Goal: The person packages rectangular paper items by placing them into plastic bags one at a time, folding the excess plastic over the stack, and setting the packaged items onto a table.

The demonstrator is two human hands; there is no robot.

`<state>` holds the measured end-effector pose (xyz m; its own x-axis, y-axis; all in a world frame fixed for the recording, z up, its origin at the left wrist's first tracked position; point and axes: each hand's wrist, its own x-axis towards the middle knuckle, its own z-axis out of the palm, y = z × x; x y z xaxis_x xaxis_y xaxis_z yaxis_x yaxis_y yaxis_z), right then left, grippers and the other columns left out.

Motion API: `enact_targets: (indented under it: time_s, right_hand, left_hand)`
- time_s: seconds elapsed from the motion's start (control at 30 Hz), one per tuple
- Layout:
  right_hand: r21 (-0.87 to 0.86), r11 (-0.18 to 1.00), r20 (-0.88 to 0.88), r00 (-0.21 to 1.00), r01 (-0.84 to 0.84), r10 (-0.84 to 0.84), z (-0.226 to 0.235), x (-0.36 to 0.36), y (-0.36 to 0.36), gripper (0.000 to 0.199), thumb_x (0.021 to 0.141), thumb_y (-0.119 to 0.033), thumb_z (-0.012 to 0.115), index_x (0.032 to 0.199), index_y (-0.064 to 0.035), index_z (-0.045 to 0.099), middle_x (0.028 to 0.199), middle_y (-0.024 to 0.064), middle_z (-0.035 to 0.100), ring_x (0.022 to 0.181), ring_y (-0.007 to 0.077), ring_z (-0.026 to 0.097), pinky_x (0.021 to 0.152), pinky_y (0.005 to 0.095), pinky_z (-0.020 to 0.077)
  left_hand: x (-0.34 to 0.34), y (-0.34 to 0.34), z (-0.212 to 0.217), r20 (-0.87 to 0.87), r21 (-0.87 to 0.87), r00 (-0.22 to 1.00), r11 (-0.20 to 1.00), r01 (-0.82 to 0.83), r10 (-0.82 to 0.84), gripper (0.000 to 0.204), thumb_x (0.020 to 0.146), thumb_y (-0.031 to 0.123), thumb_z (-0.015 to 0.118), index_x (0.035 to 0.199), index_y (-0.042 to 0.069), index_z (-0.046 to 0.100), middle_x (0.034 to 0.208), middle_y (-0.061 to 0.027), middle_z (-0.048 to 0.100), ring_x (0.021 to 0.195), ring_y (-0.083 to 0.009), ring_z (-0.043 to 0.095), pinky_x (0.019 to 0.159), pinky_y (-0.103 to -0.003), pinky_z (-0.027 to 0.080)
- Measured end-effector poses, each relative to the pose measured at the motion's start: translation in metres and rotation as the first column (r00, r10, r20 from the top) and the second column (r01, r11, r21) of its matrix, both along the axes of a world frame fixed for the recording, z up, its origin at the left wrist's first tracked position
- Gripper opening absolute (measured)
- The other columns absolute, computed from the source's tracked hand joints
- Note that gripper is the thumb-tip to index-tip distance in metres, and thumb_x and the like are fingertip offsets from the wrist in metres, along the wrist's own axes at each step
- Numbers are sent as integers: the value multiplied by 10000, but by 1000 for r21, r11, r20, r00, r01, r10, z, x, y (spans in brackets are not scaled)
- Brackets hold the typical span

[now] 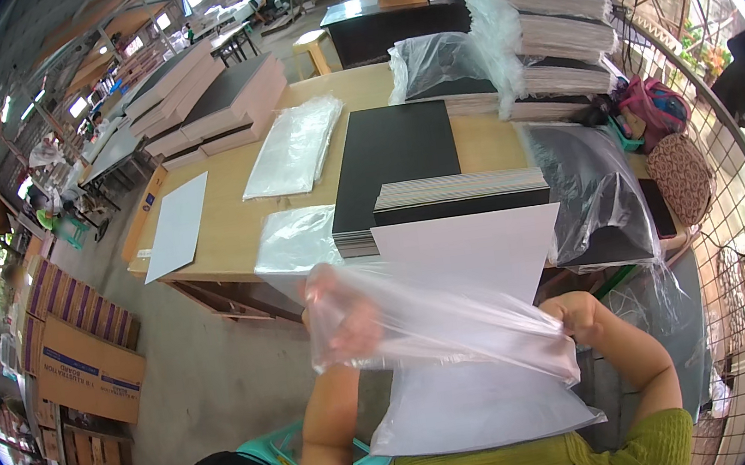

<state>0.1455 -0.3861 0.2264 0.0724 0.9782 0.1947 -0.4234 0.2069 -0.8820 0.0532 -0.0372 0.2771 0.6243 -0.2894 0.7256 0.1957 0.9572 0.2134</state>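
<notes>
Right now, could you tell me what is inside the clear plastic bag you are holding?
The left hand is inside the clear plastic bag, seen blurred through it. A white sheet stands behind; whether its lower edge enters the bag is unclear.

A: Item one?
B: Clear plastic bag (439, 322), crumpled, mouth stretched between both hands, held above the lap.
A: Item two?
B: White sheet (478, 261), flat, tilted, lower part inside the bag.

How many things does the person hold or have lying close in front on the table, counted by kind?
Clear plastic bag held by left hand and right hand: 1
White sheet in the bag: 1
Loose clear bags on the table: 2
Stacks of black boards: 2
Total: 6
</notes>
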Motion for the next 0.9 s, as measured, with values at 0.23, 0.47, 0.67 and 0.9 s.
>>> enact_targets:
  time_s: [0.23,0.47,0.67,0.9]
  right_hand:
    - [109,761,-405,727,640,-554,36,-31,-10,67,645,-30,614,690,14,588,639,78,570,634,194,562,591,308,445]
    - [225,-250,312,-312,942,-897,51,-9,29,83,707,64,535,656,14,576,675,41,536,583,61,451,494,221,337]
    - [477,-241,509,-489,845,-709,71,15,34,24,732,43,565,729,37,588,629,5,529,569,50,411,485,233,310]
    - [-48,168,603,163,985,-781,90,3,6,116,732,-32,616,638,35,605,516,-5,506,499,54,424,473,234,314]
  left_hand:
    - [1,27,-26,-129,637,900,731,-247,416,375,852,64,592,1207,174,544,628,-18,494,536,-133,463,467,-228,352]
    - [29,-26,18,872,402,-115,-831,-385,475,391,732,-63,596,1095,77,633,858,-64,487,551,-119,492,477,-248,370]
    - [17,-12,49,944,313,9,-890,-331,329,328,650,-94,587,933,29,695,912,-46,445,526,-99,415,491,-251,372]
    - [23,42,25,-29,991,827,127,-51,561,196,819,81,612,942,-67,652,999,-14,552,711,-94,551,607,-228,434]
